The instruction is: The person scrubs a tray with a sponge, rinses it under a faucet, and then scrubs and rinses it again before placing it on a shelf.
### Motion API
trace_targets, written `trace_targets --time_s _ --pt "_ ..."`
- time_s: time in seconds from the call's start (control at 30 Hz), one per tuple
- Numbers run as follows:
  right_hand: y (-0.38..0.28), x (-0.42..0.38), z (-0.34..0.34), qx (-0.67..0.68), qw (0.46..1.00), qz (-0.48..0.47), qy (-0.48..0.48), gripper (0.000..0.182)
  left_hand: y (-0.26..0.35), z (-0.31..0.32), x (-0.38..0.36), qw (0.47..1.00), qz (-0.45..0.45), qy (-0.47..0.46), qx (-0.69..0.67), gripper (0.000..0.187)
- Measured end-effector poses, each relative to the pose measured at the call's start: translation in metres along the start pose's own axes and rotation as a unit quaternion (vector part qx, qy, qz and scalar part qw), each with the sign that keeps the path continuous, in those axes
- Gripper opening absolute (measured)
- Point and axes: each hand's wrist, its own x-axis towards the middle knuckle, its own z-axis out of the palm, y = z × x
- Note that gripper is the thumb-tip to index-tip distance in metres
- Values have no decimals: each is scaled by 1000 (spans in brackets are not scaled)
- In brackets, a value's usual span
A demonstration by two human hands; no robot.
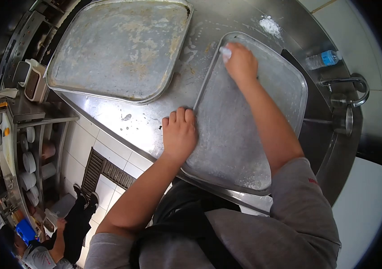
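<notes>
A grey metal baking tray (240, 134) lies on the steel counter in front of me, its surface dull and scuffed. My right hand (241, 65) is closed around a small white crumpled wad (226, 54), pressed near the tray's far left corner. What the wad is made of, I cannot make out. At the tray's left rim, my left hand (180, 134) grips the edge with curled fingers; its thumb is hidden. White powder (270, 26) sits in a small heap on the counter beyond the tray.
Stacked, stained baking trays (119, 49) occupy the counter's far left. A water bottle (323, 59) and a tap (348, 85) by a sink are at right. At lower left, a co-worker (47, 251) stands near shelves of plates (28, 161). A floor drain grate (106, 168) lies below.
</notes>
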Motion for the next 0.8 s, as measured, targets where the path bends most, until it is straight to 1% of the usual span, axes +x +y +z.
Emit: trace_targets --time_s 0.07,0.1,0.13,0.2,0.23,0.3,0.33,0.4,0.43,0.47,0.53,0.57,0.6,0.67,0.7,0.73,0.8 --pt "14 33 5 -34 996 85 2 23 1 -1 -2 1000 0 -3 0 11" --pt "10 40 5 -38 993 107 16 22 0 -1 0 1000 1 -1 1 11" --pt "5 32 5 -37 993 108 16 22 0 -1 -1 1000 1 -2 1 11" --pt "-6 13 5 -15 994 101 -40 20 1 -2 1 1000 -4 -9 1 10" --pt "-4 16 5 -16 994 96 -40 20 0 -2 2 1000 -8 -6 -1 10" --pt "10 15 4 -46 998 22 -28 20 0 -2 0 1000 -4 -8 0 11" --pt "19 20 7 -45 998 19 -32 20 1 -2 -2 1000 -8 -10 0 11" --pt "28 41 11 -75 996 45 16 19 0 -2 0 1000 5 2 -11 14" --pt "12 31 9 -46 995 85 12 18 0 -2 -1 1000 3 2 -12 14" --pt "2 15 6 -48 995 83 13 18 0 -2 -1 1000 2 0 -15 14" --pt "-10 -9 7 -14 1000 -9 7 14 -2 -2 0 1000 -2 2 -18 14" --pt "-3 -3 7 -37 999 -21 15 15 -1 -2 -3 1000 -3 -6 -17 14" --pt "7 14 9 -36 999 -22 16 15 -1 -1 -2 1000 -2 -9 -15 15" --pt "23 42 12 -71 997 10 18 20 0 0 -3 1000 -6 -5 -11 13" --pt "13 39 11 -94 994 54 -6 24 0 0 -2 1000 -8 1 -5 12" --pt "9 28 13 -94 994 55 -6 24 0 0 -3 1000 -7 0 -5 12" --pt "-1 7 15 -69 997 27 0 26 -1 0 -2 1000 -7 -1 -6 12"
